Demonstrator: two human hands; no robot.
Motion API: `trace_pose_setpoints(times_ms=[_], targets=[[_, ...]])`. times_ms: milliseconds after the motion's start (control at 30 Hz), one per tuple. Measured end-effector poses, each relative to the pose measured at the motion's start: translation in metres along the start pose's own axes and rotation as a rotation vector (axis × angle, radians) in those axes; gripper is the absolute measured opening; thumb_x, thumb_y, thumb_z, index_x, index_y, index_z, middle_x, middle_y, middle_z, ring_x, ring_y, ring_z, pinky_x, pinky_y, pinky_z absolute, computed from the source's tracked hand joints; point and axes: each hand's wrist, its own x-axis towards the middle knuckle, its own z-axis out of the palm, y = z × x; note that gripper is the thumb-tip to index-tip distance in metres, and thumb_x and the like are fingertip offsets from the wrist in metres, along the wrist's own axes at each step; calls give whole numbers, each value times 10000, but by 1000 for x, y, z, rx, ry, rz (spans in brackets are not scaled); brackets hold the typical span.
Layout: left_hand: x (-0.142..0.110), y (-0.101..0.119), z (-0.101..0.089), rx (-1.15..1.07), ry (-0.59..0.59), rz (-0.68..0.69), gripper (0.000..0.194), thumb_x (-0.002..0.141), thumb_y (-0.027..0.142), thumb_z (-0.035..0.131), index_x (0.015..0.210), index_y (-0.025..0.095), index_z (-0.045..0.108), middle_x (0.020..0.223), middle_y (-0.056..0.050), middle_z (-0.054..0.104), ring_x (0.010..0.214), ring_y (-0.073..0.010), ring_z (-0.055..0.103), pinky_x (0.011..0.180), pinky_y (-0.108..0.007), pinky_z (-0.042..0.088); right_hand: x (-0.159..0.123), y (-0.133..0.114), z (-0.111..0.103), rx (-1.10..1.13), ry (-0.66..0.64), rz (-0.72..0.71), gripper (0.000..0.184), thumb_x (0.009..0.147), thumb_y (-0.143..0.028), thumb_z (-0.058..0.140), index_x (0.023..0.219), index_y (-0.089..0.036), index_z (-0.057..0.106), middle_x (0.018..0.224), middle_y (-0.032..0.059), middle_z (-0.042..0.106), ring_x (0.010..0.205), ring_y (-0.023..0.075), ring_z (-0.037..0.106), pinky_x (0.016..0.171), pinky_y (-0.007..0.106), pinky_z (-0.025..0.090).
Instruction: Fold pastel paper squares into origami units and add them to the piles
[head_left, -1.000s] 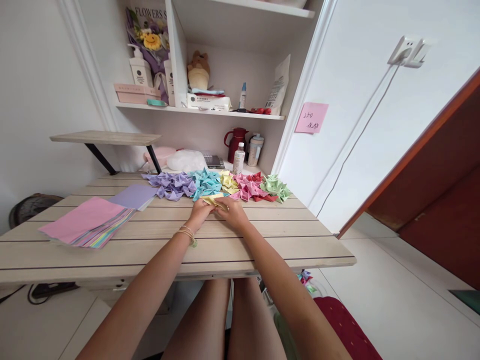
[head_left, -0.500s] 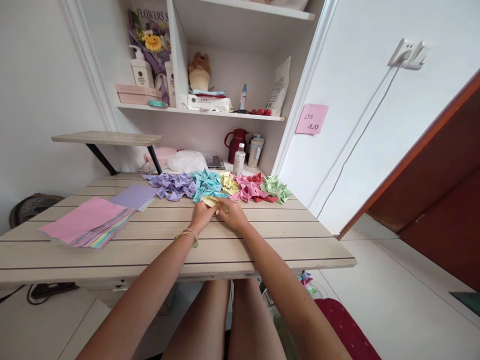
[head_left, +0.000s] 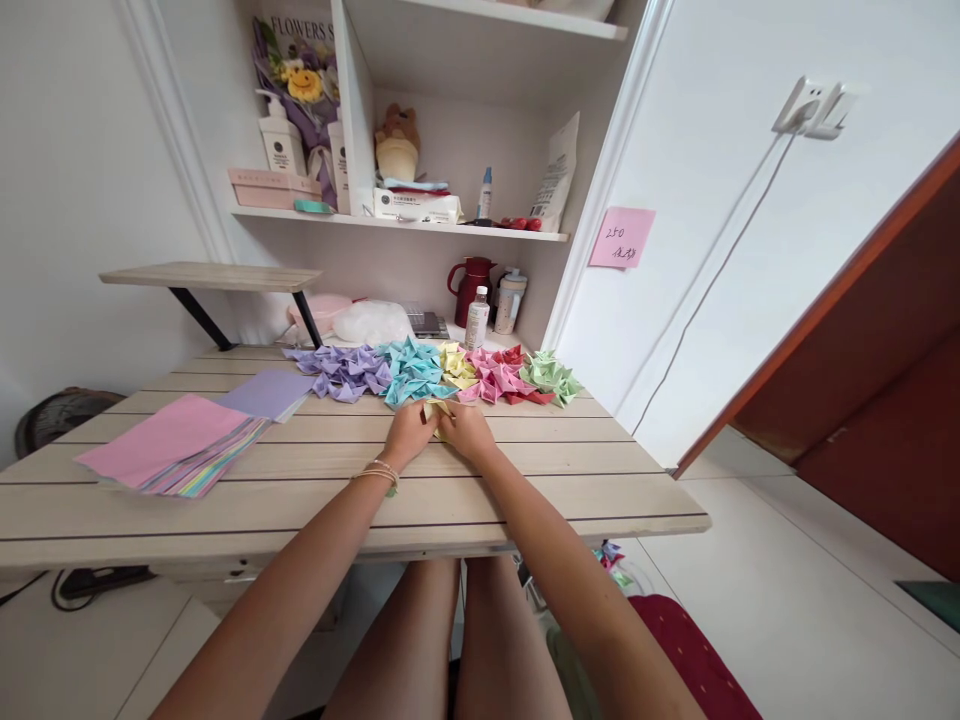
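Between my two hands is a small folded piece of yellow origami paper [head_left: 436, 408], held just above the table and mostly covered by the fingers. My left hand [head_left: 410, 432] pinches it from the left, and my right hand [head_left: 466, 430] grips it from the right. Just beyond the hands lies a row of folded paper pieces grouped by colour: purple origami [head_left: 349, 372], blue origami [head_left: 412, 370], yellow origami [head_left: 456, 365], pink origami [head_left: 496, 375] and green origami [head_left: 551, 375]. Some red ones lie among the pink.
On the left of the slatted table [head_left: 570, 490] lie a fanned stack of coloured paper [head_left: 169, 440] and purple sheets [head_left: 270, 392]. A small raised shelf [head_left: 210, 275] stands behind them. At the back are a clear bottle [head_left: 477, 318], a red jug [head_left: 472, 285] and a tumbler [head_left: 510, 302].
My hands have drawn closer together around the yellow paper, and the fingers now cover more of it. My left hand has shifted slightly to the right.
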Motion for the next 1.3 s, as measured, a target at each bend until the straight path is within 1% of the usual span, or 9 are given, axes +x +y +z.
trace_pose_setpoints(times_ms=[233, 433, 600, 700, 800, 933, 1033, 1100, 1300], targets=[[1, 2, -5, -93, 155, -119, 116, 680, 171, 616, 775, 212, 670, 728, -46, 676, 720, -233, 606, 736, -329, 450, -4, -19, -5, -212, -164, -67, 475, 889, -231, 413, 1357, -219, 493, 965, 115, 715, 819, 248, 653, 723, 298, 449], [2, 1, -6, 89, 80, -160, 188, 745, 168, 534, 837, 164, 698, 823, -108, 711, 800, -263, 650, 750, -353, 478, -5, -27, -13, -204, -203, 19, 462, 902, -278, 391, 1351, -278, 504, 956, 88, 718, 837, 235, 650, 728, 291, 439], [3, 1, -3, -151, 52, -113, 212, 706, 120, 590, 872, 155, 716, 885, -97, 721, 855, -239, 664, 844, -369, 495, 0, -11, -10, 89, -6, 121, 395, 833, -223, 440, 1147, -233, 680, 923, 74, 727, 802, 202, 629, 715, 268, 434], [4, 0, -1, -422, 9, -188, 234, 635, 96, 666, 857, 148, 719, 937, -95, 720, 900, -227, 669, 885, -370, 503, 3, 4, -5, 381, 130, 242, 432, 746, -148, 417, 1051, -169, 722, 864, 56, 725, 655, 150, 581, 635, 240, 430], [4, 0, 1, -600, -27, -282, 242, 571, 135, 754, 811, 138, 728, 934, -101, 721, 930, -238, 671, 901, -367, 504, 6, 15, -2, 664, 181, 396, 441, 665, -128, 406, 955, -143, 738, 723, 21, 691, 520, 112, 494, 518, 221, 384], [4, 0, -3, -762, -85, -405, 319, 494, 207, 835, 785, 127, 729, 889, -101, 728, 848, -228, 684, 838, -357, 529, 9, 21, -3, 972, 162, 538, 305, 599, -122, 490, 803, -133, 717, 616, -6, 638, 520, 97, 509, 507, 201, 396], [6, 0, -6, -840, -56, -459, 352, 464, 232, 861, 772, 124, 728, 835, -86, 727, 782, -200, 682, 795, -339, 535, 10, 21, -7, 1185, 94, 555, 182, 573, -128, 620, 744, -145, 681, 648, 1, 652, 604, 119, 587, 556, 210, 465], [7, -1, -7, -871, -24, -466, 339, 469, 245, 862, 757, 127, 730, 805, -71, 721, 762, -179, 673, 791, -320, 528, 10, 19, -10, 1290, 43, 539, 194, 556, -136, 701, 747, -154, 669, 698, 16, 675, 672, 141, 630, 601, 230, 509], [8, -5, -8, -858, -4, -486, 337, 446, 232, 870, 733, 124, 730, 773, -59, 715, 732, -162, 660, 781, -304, 520, 6, 12, -18, 1342, -120, 456, 269, 616, -244, 789, 855, -164, 698, 830, 44, 712, 752, 147, 666, 654, 239, 560]])
